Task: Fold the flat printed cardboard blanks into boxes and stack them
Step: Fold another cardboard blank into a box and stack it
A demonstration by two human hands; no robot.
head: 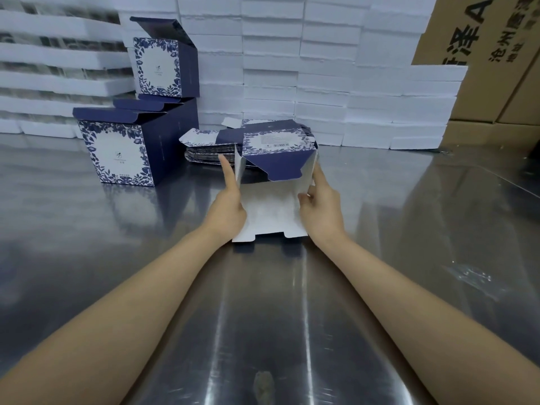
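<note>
Thin cardboard — light, springy, easily creased — the half-folded box blank (271,206) stands on the steel table (394,229), best held by its side walls: right hand (321,211) pinches one, left hand (226,211) lays a straight index finger against the other, remaining grip hidden.

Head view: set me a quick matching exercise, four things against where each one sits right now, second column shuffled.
Things:
1. half-folded box
2. pile of flat blanks
3. upper folded box
4. brown cartons

Places:
A. on top of the lower folded box, lid flap up
B. far right, beside the white foam blocks
C. held between the left hand and the right hand
D. lying on the steel table, just behind the hands

Pairs: 1-C, 2-D, 3-A, 4-B.
</note>
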